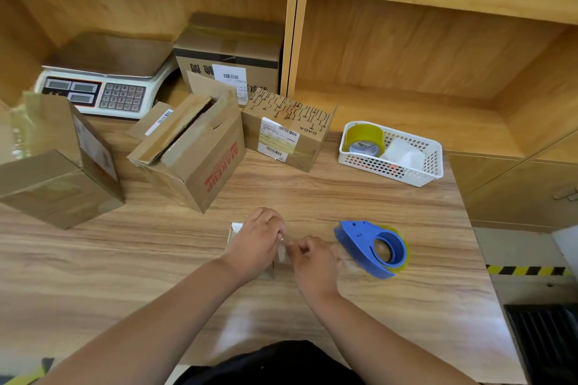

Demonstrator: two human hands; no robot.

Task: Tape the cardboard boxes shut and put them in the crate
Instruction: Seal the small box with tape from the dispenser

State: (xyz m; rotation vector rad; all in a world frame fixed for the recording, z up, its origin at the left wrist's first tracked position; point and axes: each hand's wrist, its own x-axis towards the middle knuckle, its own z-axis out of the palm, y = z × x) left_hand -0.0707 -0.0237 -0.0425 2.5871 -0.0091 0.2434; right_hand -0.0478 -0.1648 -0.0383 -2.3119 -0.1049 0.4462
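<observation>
Small box (pixel 235 230) sits toward the tabletop's near edge, held in the grip of the left hand (pixel 256 241); right hand (pixel 312 259) pinches clear tape (pixel 283 255). Pull it taut, then smooth along the seam.

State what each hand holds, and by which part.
The left hand grips a small box from above, over its top. The right hand pinches a pale strip, likely tape, at the box's right edge. The blue dispenser lies unheld.
</observation>
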